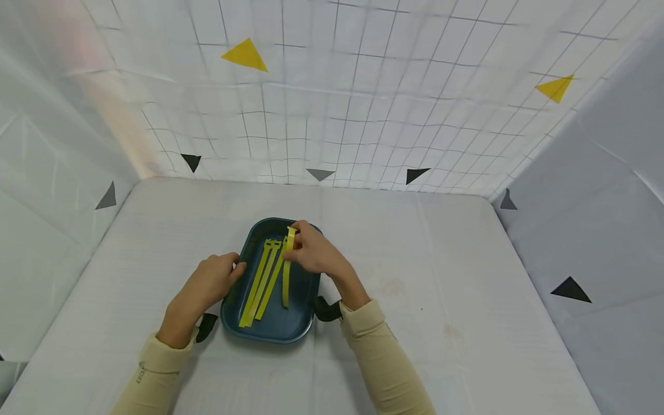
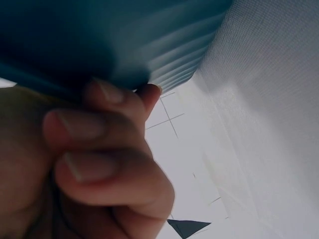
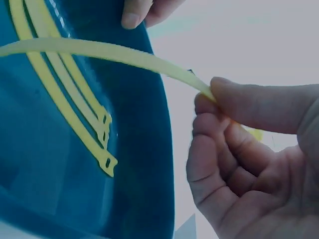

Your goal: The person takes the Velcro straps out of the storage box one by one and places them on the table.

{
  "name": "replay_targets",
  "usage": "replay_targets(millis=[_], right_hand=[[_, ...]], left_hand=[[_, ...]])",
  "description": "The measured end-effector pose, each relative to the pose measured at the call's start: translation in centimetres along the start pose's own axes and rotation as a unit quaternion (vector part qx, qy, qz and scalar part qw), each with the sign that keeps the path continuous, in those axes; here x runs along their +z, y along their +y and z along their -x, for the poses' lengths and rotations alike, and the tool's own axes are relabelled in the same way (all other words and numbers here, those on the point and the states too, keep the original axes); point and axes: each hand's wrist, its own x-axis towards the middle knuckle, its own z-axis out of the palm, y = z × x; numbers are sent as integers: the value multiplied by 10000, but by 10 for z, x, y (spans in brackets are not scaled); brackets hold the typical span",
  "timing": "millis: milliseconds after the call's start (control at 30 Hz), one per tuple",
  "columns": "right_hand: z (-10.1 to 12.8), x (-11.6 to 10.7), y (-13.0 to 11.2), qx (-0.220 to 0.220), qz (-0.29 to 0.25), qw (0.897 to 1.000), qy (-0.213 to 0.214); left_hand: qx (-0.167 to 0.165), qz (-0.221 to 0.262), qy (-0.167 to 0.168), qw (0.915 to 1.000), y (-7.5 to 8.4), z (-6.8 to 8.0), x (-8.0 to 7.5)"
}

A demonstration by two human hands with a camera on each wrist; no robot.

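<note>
A dark blue tray (image 1: 297, 320) sits mid-table with several yellow straps (image 1: 259, 285) lying lengthwise in it. My left hand (image 1: 230, 271) grips the tray's left rim; in the left wrist view its fingers (image 2: 89, 134) curl under the tray's edge (image 2: 99, 35). My right hand (image 1: 297, 245) is over the tray's far right side and pinches the top end of one yellow strap (image 1: 286, 276). The right wrist view shows thumb and forefinger (image 3: 212, 94) pinching that strap (image 3: 109, 52), lifted above the other straps (image 3: 65, 94) on the tray floor (image 3: 50, 174).
The table (image 1: 441, 276) is covered in white cloth. Grid-patterned walls (image 1: 363, 115) with yellow and black triangles enclose it at the back and both sides. Black wrist mounts (image 1: 327, 308) sit beside the tray's near corners.
</note>
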Motion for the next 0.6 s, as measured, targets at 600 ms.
replay_targets(millis=[600], right_hand=[[5, 0, -1, -113, -959, 9918, 836]], left_hand=[[130, -91, 127, 9998, 0, 2, 1]])
